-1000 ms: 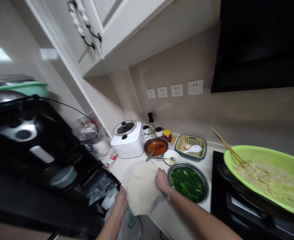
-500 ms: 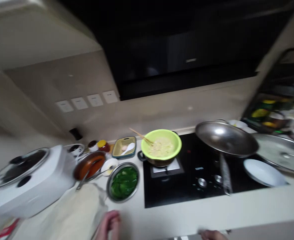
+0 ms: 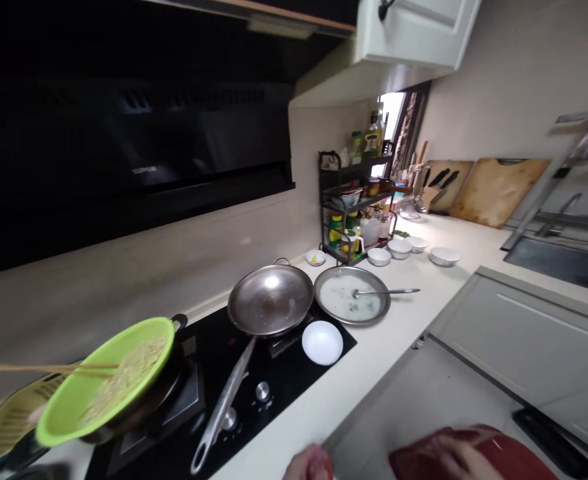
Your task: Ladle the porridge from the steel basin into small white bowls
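At the bottom edge, my left hand (image 3: 308, 463) is beside the counter's front edge with its fingers curled in. Whether anything is inside them cannot be made out. My right hand (image 3: 459, 457) is smeared by motion in front of a dark red shape (image 3: 494, 450) low in the view; its fingers do not show clearly. Nearest on the black hob (image 3: 284, 393) are a white bowl (image 3: 323, 343) and a steel wok (image 3: 270, 300) with a long handle. A ladle (image 3: 389, 292) lies in a wide steel pan (image 3: 324, 303) of whitish liquid, right of the wok.
At left, a green basin (image 3: 54, 427) with pale food and chopsticks (image 3: 49, 368) rests on a dark pot. Several small white bowls (image 3: 379, 257) stand near a black spice rack (image 3: 357, 173). Cutting boards (image 3: 499, 190) lean behind; a sink (image 3: 559, 263) is at right.
My view has swung right, bringing the spice rack, bowls, cutting boards and sink into sight. The greens, sauce bowl and white appliance have left view. Both hands remain low in the frame.
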{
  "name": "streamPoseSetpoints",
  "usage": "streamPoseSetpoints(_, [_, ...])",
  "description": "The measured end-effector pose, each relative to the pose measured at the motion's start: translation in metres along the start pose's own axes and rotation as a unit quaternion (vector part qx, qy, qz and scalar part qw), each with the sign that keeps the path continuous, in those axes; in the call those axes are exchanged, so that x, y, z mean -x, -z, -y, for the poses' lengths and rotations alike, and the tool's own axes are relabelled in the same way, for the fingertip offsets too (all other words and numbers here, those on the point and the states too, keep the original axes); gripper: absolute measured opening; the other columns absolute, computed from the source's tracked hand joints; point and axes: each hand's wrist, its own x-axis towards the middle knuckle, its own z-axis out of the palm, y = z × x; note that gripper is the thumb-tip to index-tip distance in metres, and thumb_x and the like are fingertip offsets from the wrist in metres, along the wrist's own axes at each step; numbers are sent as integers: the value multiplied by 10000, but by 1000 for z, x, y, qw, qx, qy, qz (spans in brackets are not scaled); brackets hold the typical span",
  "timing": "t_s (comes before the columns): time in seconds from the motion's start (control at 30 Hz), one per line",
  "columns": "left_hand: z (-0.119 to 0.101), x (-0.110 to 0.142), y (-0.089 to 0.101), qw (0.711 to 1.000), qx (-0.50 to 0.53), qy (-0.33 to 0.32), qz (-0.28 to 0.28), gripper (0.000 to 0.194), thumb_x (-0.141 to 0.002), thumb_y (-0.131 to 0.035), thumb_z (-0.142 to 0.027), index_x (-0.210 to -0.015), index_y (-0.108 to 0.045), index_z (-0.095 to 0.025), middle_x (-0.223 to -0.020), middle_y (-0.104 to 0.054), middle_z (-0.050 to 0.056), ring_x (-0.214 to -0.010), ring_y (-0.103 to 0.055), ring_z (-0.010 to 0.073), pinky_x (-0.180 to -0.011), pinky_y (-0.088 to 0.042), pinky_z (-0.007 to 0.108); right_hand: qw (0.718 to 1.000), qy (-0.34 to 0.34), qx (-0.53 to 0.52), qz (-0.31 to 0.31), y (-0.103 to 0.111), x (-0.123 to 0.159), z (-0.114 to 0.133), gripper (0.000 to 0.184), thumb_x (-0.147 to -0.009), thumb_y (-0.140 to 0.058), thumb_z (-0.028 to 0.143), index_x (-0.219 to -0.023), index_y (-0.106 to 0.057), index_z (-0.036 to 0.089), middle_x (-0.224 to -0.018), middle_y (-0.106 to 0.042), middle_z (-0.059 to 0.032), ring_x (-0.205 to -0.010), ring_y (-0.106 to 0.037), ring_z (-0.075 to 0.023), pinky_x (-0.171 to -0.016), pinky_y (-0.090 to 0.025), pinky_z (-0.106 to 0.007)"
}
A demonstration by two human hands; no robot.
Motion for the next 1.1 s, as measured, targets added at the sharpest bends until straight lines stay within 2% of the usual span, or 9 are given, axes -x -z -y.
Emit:
streamPoseSetpoints(0.13, [-37,-48,-38,980,176,-19,-88,334,-767,-720,-410,-953,-527,-211,-694,-627,35,-627,-625,146,-574,-478,212,985,77,94,-119,49,-79,-5,392,-749,-398,410,-870,-716,216,-828,-734,-161,-819,-691,-330,-797,-532,-447])
streamPoseSetpoints(0.3, [-85,-106,-49,942,291,18,-166,492,-847,-644,-359,-1243,-406,-189,-670,-624,46,-588,-659,172,-719,-545,282,910,222,244,-252,93,-154,17,425,-841,-361,243,-1133,-634,98,-980,-644,-217,-901,-608,-305,-833,-497,-441])
streamPoseSetpoints(0.43, [-91,-128,-48,934,322,32,-153,646,-824,-673,-321,-1364,-331,-228,-830,-698,115,-665,-711,223,-732,-569,324,848,260,368,-280,114,-194,28,469,-831,-384,124,-1270,-545,85,-1204,-551,-240,-1055,-519,-323,-851,-471,-446])
streamPoseSetpoints(0.53, [-86,-132,-46,916,371,21,-150,625,-833,-661,-251,-1373,-347,-248,-967,-711,143,-781,-723,259,-741,-583,331,830,252,422,-264,125,-224,30,557,-795,-416,80,-1342,-500,134,-1314,-488,-237,-1110,-482,-352,-821,-468,-472])
streamPoseSetpoints(0.7, [-78,-139,-51,899,380,-5,-219,570,-840,-647,-198,-1353,-400,-216,-981,-716,128,-826,-718,277,-743,-600,353,848,289,404,-185,138,-283,20,621,-762,-433,50,-1362,-508,189,-1302,-527,-199,-1112,-510,-335,-819,-484,-454])
streamPoseSetpoints(0.83, [-79,-150,-72,871,386,-39,-303,558,-826,-656,-150,-1334,-434,-217,-989,-718,100,-820,-719,274,-723,-614,345,875,370,310,-35,148,-330,-4,652,-758,-415,49,-1392,-480,182,-1221,-598,-164,-1073,-593,-244,-911,-487,-368])
streamPoseSetpoints(0.93, [-82,-156,-93,836,413,-55,-356,527,-821,-665,-160,-1308,-471,-214,-1027,-712,95,-874,-710,289,-737,-619,357,894,389,208,81,165,-360,-24,683,-770,-466,146,-1444,-411,242,-1370,-525,-132,-1224,-526,-248,-999,-442,-372])
streamPoseSetpoints(1.03, [-84,-160,-107,809,434,-71,-389,525,-822,-665,-168,-1310,-474,-196,-1025,-708,120,-888,-704,315,-684,-627,342,923,308,53,225,189,-387,-30,748,-696,-602,263,-1425,-436,290,-1373,-531,-142,-1107,-603,-286,-857,-533,-382])
streamPoseSetpoints(1.1, [-84,-163,-109,801,435,-75,-405,537,-816,-676,-190,-1316,-480,-196,-1013,-708,129,-882,-703,329,-641,-629,328,931,236,-89,265,200,-407,-23,613,-743,-567,370,-1346,-526,262,-1245,-619,-173,-953,-659,-285,-732,-562,-397])
